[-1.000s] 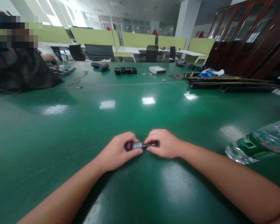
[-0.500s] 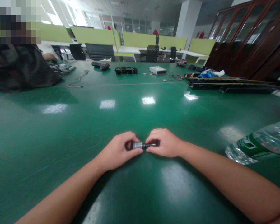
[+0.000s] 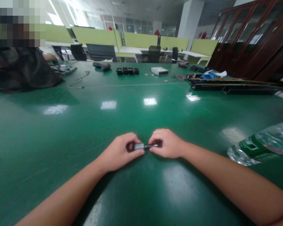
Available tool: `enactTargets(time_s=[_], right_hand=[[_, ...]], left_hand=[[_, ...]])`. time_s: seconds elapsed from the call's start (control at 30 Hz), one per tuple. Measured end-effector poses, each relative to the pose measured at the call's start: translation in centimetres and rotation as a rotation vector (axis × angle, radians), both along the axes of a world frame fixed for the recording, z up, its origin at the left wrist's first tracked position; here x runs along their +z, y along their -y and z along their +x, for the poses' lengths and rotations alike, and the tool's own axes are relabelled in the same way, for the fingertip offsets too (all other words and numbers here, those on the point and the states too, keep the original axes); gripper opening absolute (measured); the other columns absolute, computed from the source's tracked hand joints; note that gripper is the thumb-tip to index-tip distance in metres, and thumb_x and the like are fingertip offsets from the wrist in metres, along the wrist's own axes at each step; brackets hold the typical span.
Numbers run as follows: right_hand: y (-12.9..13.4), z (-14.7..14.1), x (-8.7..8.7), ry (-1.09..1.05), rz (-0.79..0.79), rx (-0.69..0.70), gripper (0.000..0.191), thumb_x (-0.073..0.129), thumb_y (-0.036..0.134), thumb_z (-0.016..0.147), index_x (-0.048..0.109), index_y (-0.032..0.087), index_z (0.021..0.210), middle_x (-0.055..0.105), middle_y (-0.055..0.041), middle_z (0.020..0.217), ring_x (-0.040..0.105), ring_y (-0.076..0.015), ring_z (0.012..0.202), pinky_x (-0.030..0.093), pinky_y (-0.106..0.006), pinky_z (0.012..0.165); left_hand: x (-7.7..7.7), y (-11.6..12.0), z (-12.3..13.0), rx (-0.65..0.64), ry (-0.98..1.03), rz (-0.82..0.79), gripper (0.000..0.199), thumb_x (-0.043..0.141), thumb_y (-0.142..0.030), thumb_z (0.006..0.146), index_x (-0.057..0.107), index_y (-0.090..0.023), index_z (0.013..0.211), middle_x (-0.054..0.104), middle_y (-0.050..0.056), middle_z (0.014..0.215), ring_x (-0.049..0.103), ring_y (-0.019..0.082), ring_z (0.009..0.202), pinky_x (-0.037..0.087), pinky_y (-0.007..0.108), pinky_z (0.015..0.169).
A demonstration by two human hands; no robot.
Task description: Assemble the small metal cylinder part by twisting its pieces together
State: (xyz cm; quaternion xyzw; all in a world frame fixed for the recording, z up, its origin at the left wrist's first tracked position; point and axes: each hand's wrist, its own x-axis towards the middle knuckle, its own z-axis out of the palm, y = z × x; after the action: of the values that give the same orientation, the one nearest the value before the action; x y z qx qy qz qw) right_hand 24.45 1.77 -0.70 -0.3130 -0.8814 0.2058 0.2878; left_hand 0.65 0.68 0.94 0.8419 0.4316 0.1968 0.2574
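Over the green tabletop [image 3: 141, 188], near its front edge, both hands work on one small silver-and-black cylindrical piece [image 3: 139, 146] with a thin dark rod. My left hand [image 3: 120, 150] is closed around the silver cylinder, thumb below and fingers above. The dark rod [image 3: 149, 146] points right from it, into the curl of my right hand [image 3: 166, 143], whose thumb and fingers pinch around it. A narrow gap separates the two hands. The exact kind of piece is too small to make out, and the fingers cover both its ends.
A large clear bottle with a green label [image 3: 261, 146] lies at the right. Along the far side are a row of black blocks [image 3: 127, 71], a silver box [image 3: 159, 71], long black rails [image 3: 231, 85], a cord [image 3: 76, 83] and a dark bag [image 3: 21, 70]. A person sits behind the bag.
My right hand has shifted slightly to the right and up, widening the gap between the hands. The left hand and the silver cylinder have stayed in place.
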Motion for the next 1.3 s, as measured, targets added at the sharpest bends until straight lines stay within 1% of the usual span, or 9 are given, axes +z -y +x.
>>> enactTargets(time_s=[0.17, 0.37, 0.8, 1.03, 1.3], right_hand=[[0.0, 0.0, 0.0, -0.001, -0.002, -0.004, 0.006, 0.072, 0.017, 0.073, 0.07, 0.016, 0.078, 0.065, -0.0002, 0.072, 0.058, -0.0132, 0.068, 0.042, -0.025, 0.068], [0.0, 0.1, -0.1, -0.001, -0.004, -0.018, 0.006, 0.071, 0.017, 0.072, 0.07, 0.017, 0.078, 0.065, -0.0001, 0.071, 0.057, -0.0129, 0.067, 0.043, -0.025, 0.068], [-0.2, 0.6, -0.1, 0.011, -0.006, -0.023, 0.005, 0.07, 0.015, 0.071, 0.069, 0.017, 0.075, 0.066, -0.0001, 0.07, 0.058, -0.0133, 0.066, 0.043, -0.026, 0.067], [-0.5, 1.2, -0.1, 0.058, -0.011, -0.032, 0.004, 0.07, 0.016, 0.07, 0.069, 0.017, 0.074, 0.068, -0.0008, 0.072, 0.06, -0.0144, 0.07, 0.043, -0.027, 0.071], [-1.0, 1.9, 0.0, 0.06, -0.029, -0.053, 0.004, 0.069, 0.015, 0.07, 0.069, 0.016, 0.074, 0.066, -0.0002, 0.07, 0.058, -0.012, 0.064, 0.044, -0.024, 0.066]], left_hand=[[0.1, 0.0, -0.1, -0.025, 0.007, 0.017, 0.022, 0.069, -0.04, 0.083, 0.065, -0.019, 0.085, 0.059, -0.002, 0.074, 0.056, 0.015, 0.067, 0.04, 0.025, 0.062], [0.4, 0.1, 0.0, -0.013, 0.013, 0.016, 0.021, 0.068, -0.04, 0.083, 0.065, -0.019, 0.083, 0.06, -0.002, 0.073, 0.056, 0.014, 0.067, 0.04, 0.024, 0.062], [0.3, 0.1, 0.1, -0.026, 0.008, 0.002, 0.022, 0.067, -0.041, 0.085, 0.065, -0.019, 0.084, 0.06, -0.001, 0.074, 0.056, 0.015, 0.067, 0.041, 0.024, 0.062], [0.3, 0.1, 0.2, -0.021, 0.006, -0.009, 0.023, 0.066, -0.041, 0.085, 0.064, -0.018, 0.083, 0.06, -0.001, 0.073, 0.056, 0.015, 0.067, 0.041, 0.024, 0.063], [0.4, 0.2, 0.2, -0.015, -0.001, -0.002, 0.026, 0.065, -0.044, 0.086, 0.063, -0.018, 0.081, 0.061, -0.001, 0.073, 0.057, 0.015, 0.067, 0.041, 0.025, 0.062]])
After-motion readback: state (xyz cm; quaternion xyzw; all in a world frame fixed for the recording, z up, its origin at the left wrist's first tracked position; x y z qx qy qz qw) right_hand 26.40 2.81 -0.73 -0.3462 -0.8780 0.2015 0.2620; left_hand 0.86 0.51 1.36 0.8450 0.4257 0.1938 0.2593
